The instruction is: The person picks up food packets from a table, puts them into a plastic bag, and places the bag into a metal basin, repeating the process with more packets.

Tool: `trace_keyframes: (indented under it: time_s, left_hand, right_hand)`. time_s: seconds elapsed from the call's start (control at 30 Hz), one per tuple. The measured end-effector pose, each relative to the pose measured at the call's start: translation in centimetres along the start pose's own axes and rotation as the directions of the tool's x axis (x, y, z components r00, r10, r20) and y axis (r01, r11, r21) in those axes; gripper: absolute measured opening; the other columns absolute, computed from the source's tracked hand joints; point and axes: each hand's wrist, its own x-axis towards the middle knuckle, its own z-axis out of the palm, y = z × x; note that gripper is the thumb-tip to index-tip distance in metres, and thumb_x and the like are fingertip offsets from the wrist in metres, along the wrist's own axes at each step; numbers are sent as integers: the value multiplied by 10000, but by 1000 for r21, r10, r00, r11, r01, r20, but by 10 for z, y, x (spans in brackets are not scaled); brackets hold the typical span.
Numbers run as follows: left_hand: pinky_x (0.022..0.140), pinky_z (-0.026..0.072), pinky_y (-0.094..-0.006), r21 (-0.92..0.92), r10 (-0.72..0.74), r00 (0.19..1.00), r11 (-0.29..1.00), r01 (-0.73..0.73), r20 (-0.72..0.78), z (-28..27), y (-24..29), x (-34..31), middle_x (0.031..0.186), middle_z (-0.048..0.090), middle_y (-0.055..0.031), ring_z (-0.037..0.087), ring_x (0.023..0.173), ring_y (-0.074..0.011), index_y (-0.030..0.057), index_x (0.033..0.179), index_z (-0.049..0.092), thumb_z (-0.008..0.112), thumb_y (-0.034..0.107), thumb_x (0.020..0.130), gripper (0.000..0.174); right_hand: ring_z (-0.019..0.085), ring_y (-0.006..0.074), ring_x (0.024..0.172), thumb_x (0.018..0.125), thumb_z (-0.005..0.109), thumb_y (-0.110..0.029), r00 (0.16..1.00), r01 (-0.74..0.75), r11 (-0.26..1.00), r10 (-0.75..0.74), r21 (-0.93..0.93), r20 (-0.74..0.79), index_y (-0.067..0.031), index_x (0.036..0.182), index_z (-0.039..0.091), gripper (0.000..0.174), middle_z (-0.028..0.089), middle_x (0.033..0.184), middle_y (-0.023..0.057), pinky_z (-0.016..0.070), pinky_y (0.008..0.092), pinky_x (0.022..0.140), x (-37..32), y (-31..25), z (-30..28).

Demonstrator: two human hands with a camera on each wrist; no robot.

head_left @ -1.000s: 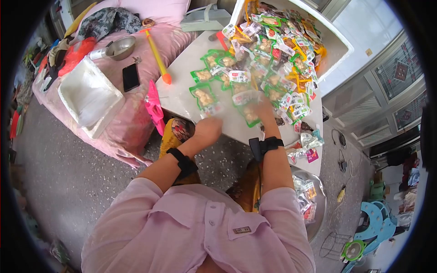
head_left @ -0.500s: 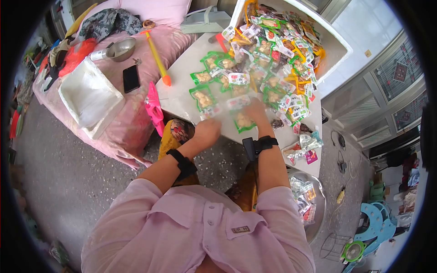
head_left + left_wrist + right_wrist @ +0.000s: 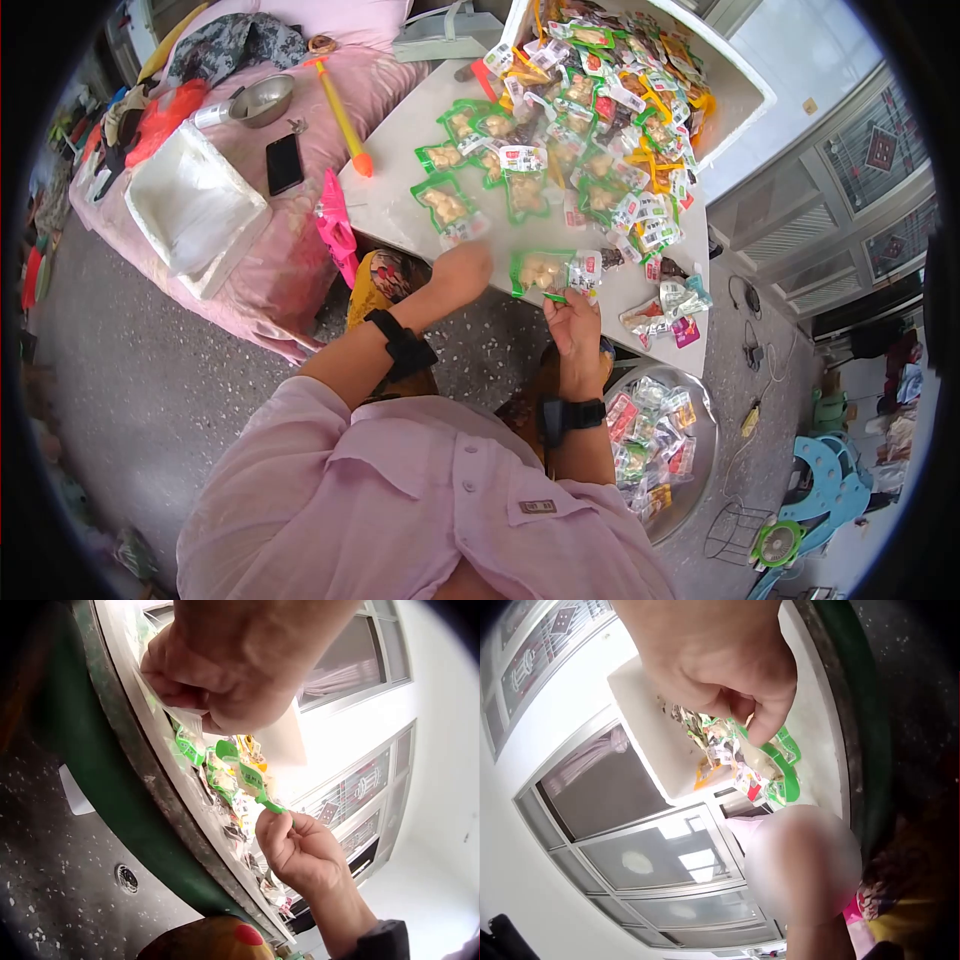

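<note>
My right hand (image 3: 575,322) pinches the edge of a green-edged snack packet (image 3: 545,270) with pale lumps inside, at the table's near edge. In the left wrist view the same packet hangs tilted from the fingertips of my right hand (image 3: 307,851). My left hand (image 3: 462,275) is curled at the table edge, at the clear lower end of another green-edged packet (image 3: 443,205). From the left wrist, the curled fingers of my left hand (image 3: 225,671) grip clear film. More green-edged packets (image 3: 525,190) lie just beyond on the table (image 3: 390,205).
A white foam box (image 3: 745,85) heaped with mixed packets spills onto the table. Below its right corner stands a metal basin (image 3: 707,440) of packets. At left, a pink-covered bed holds an empty foam tray (image 3: 195,230), a phone (image 3: 284,165) and a metal bowl (image 3: 262,102).
My right hand has drawn back toward my body and turned palm up, bringing its packet to the near edge and turning it sideways. My left hand has stayed almost in place.
</note>
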Motion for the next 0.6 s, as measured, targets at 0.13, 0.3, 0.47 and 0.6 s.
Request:
trace_keyframes:
  time_s: [0.13, 0.3, 0.47, 0.6]
  left_hand:
    - [635, 409, -426, 3, 30, 999, 1000, -30, -29, -2, 11, 1, 717, 525, -174, 518, 732, -345, 26, 741, 471, 446, 154, 756, 132]
    - [575, 418, -434, 113, 46, 998, 993, -40, -51, -10, 22, 5, 695, 524, -166, 525, 663, -349, 24, 730, 471, 460, 143, 742, 120]
    - [519, 432, -424, 204, 107, 993, 974, -95, -47, -12, 27, 3, 673, 525, -142, 541, 604, -330, 40, 719, 480, 498, 143, 703, 106]
    - [510, 439, -412, 268, 165, 986, 951, -155, -16, -17, 35, 4, 665, 520, -133, 548, 593, -318, 49, 718, 487, 512, 147, 685, 107]
  right_hand:
    - [569, 204, 731, 755, 458, 24, 1000, 12, 1000, -12, 19, -9, -55, 978, 448, 236, 548, 861, 80, 506, 306, 581, -9, 14, 11]
    - [559, 206, 786, 761, 458, 23, 999, 4, 999, -3, 35, -34, -66, 1023, 429, 278, 538, 924, 81, 499, 318, 607, 0, 35, 16]
    - [556, 204, 822, 774, 458, 18, 996, -89, 985, 90, 147, -1, -55, 1037, 421, 275, 535, 962, 83, 492, 319, 659, 5, 47, 24]
    - [555, 195, 834, 784, 465, -6, 964, -264, 912, 245, 313, 98, -40, 1037, 419, 260, 539, 969, 84, 485, 320, 702, 24, 71, 26]
